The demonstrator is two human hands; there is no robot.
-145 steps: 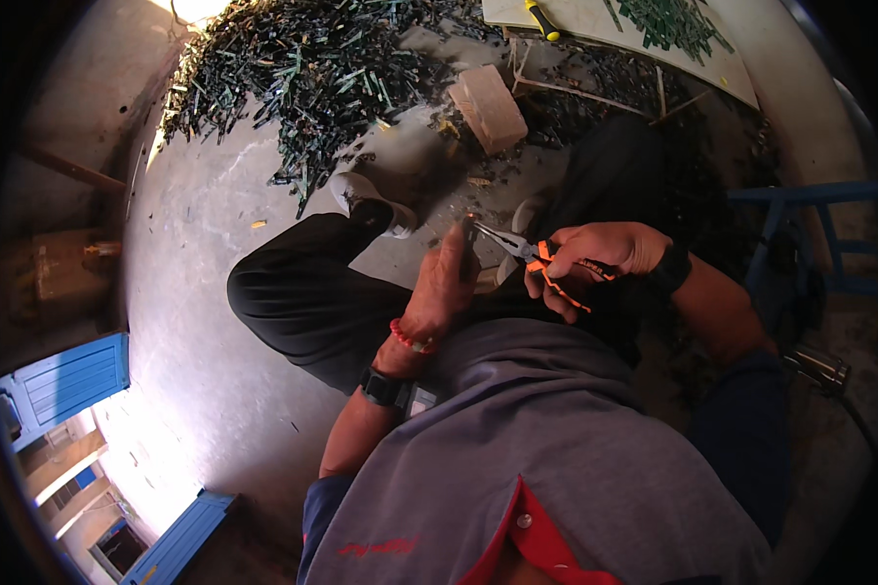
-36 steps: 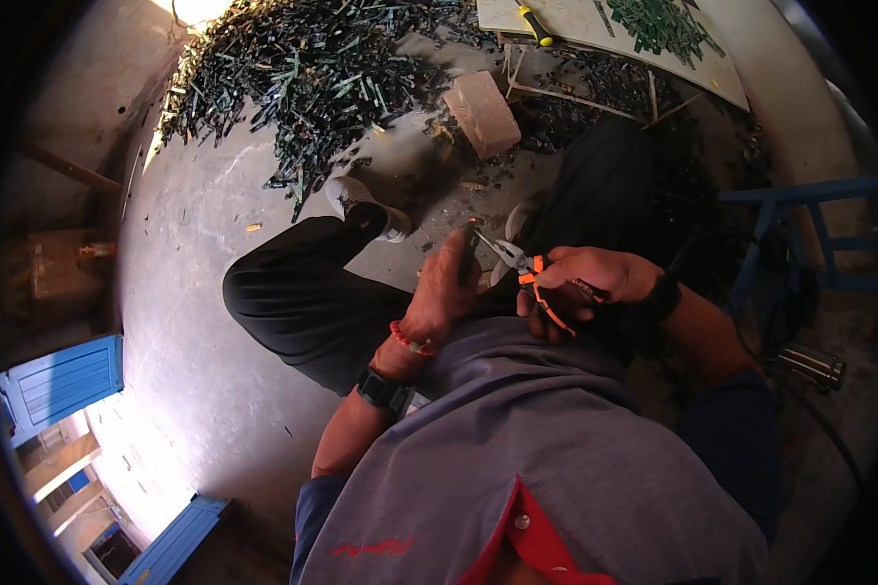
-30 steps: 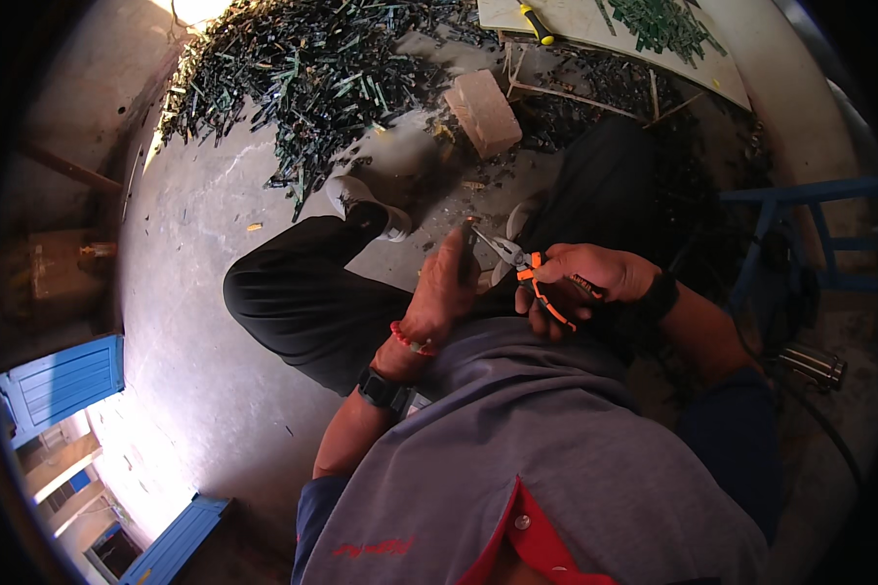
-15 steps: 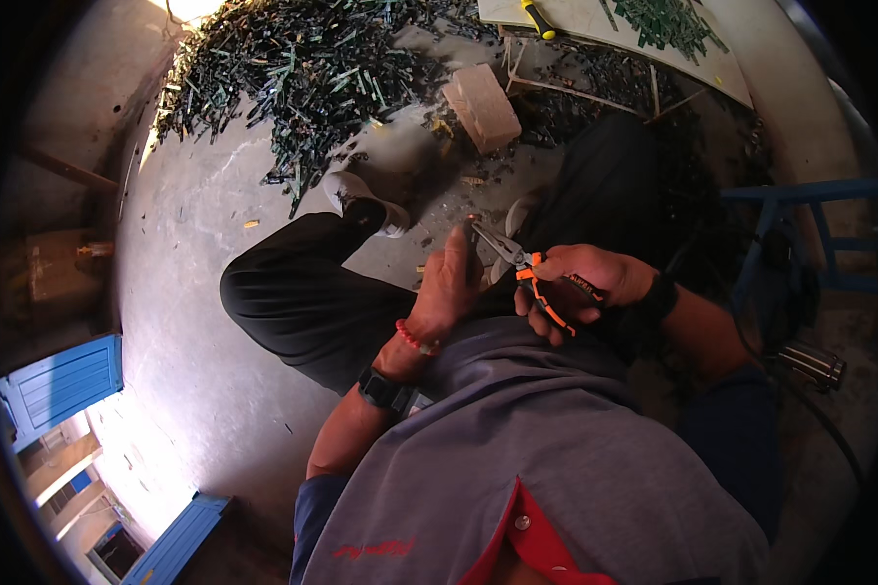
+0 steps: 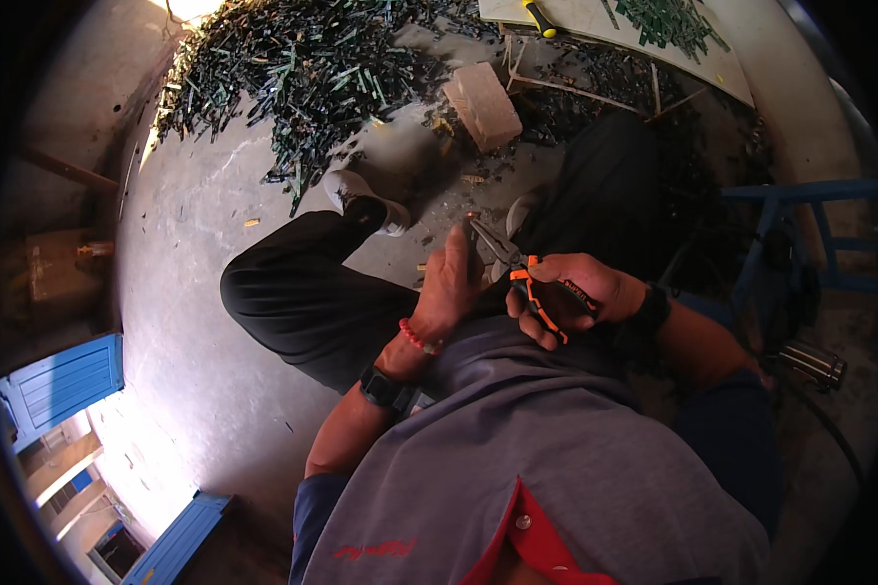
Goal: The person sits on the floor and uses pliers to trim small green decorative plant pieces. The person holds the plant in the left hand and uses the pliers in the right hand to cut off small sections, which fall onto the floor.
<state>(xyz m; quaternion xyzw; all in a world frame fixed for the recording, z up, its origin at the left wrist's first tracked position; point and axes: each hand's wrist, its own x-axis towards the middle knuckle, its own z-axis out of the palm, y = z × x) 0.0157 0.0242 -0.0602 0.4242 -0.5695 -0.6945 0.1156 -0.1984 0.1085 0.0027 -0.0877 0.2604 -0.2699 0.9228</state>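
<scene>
My right hand (image 5: pixel 580 283) is closed around the handles of long-nose pliers (image 5: pixel 505 250) with orange and black grips. Their jaws point up and left and meet the top of a small dark strip (image 5: pixel 473 234), whose tip looks orange. That strip is in my left hand (image 5: pixel 447 283), pinched upright between thumb and fingers. The fingers hide its lower part, and what it is exactly cannot be made out. Both hands are over my lap.
A big heap of dark and green strips (image 5: pixel 293 88) covers the floor ahead. Beside it stands a pale brick block (image 5: pixel 486 107). A board (image 5: pixel 595 29) at the upper right bears a yellow-black handled tool (image 5: pixel 538 18) and green strips (image 5: pixel 668 24). A blue frame (image 5: pixel 800 195) stands right.
My right hand and the pliers have shifted slightly left, and the jaws now sit closer to the strip. My left hand has barely moved.
</scene>
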